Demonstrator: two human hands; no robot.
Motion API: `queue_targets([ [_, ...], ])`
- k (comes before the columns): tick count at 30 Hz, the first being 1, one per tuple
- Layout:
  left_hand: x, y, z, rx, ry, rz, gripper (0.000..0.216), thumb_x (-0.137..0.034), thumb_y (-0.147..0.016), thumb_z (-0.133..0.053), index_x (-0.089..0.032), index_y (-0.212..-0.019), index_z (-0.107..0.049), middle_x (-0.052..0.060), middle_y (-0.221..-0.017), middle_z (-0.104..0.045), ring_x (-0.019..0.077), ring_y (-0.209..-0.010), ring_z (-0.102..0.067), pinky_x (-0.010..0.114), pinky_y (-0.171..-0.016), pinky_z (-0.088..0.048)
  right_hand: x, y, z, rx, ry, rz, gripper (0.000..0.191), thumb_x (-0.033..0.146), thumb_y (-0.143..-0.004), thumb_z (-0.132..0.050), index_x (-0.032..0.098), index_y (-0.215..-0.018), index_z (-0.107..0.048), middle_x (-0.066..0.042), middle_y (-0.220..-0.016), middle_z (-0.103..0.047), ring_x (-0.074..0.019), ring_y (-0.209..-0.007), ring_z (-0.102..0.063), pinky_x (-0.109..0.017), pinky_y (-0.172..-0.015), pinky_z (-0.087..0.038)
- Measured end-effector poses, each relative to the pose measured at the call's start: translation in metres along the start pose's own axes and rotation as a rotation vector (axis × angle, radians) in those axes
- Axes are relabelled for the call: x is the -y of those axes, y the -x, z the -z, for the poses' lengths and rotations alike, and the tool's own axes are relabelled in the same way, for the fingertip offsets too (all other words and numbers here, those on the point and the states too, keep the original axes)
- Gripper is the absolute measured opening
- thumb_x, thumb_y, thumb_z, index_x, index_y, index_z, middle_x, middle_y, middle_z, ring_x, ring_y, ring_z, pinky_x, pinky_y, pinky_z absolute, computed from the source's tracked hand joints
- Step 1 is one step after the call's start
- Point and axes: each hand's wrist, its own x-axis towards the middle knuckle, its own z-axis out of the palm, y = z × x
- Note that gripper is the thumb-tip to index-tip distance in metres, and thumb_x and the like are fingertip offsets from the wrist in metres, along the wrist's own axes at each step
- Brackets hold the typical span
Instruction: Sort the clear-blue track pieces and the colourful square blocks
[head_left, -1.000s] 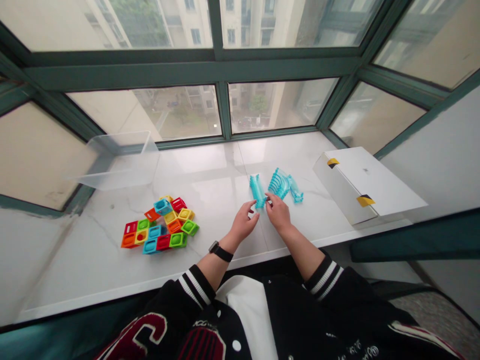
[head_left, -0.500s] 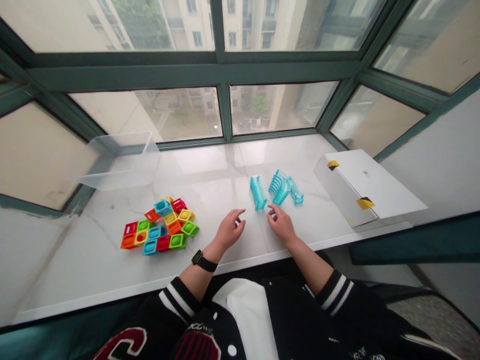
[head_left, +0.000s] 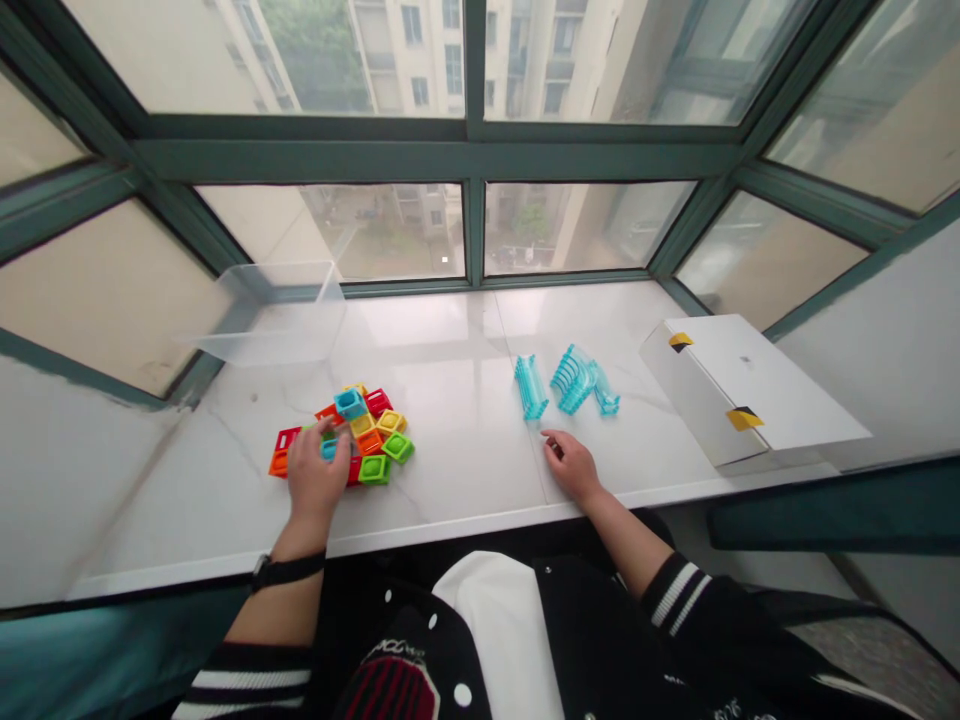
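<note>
White marbled window ledge (head_left: pixel 450 430) on my feed, green window frame (head_left: pixel 315 162) along its far edge, clear bin (head_left: pixel 274 348) by the far left corner, white box (head_left: pixel 780 390) at the right end. My left hand (head_left: pixel 319 468) is over the colored blocks (head_left: pixel 369 442) toward the left end, thumb and fingers spread; can't tell if it's grasping one. Right hand (head_left: pixel 572 470) is loosely curled and free, nothing in it that I can see, just on the near-edge side of 1 straight blue piece (head_left: pixel 532 388). Progress-wise I'd call it early: that piece lies apart from the bunched blue pieces (head_left: pixel 574 380) to its right, and the blocks sit outside the bin. Most of it's left, I reckon.
</note>
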Motion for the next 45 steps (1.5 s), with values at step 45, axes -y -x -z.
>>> queue_targets([
  [45,-0.001,0.005,-0.035,0.294,-0.376,0.013,0.044,-0.046,-0.105,-0.042,-0.021,-0.125,-0.073,0.017,-0.134,-0.064,0.0363,-0.134,-0.047,0.054,-0.116,-0.03,0.002,-0.001,0.0,0.007,0.058,0.012,0.03,0.026,-0.096,-0.052,0.021,-0.118,-0.072,-0.007,-0.099,-0.076,-0.0215,-0.082,-0.069,-0.036,-0.084,-0.056],
])
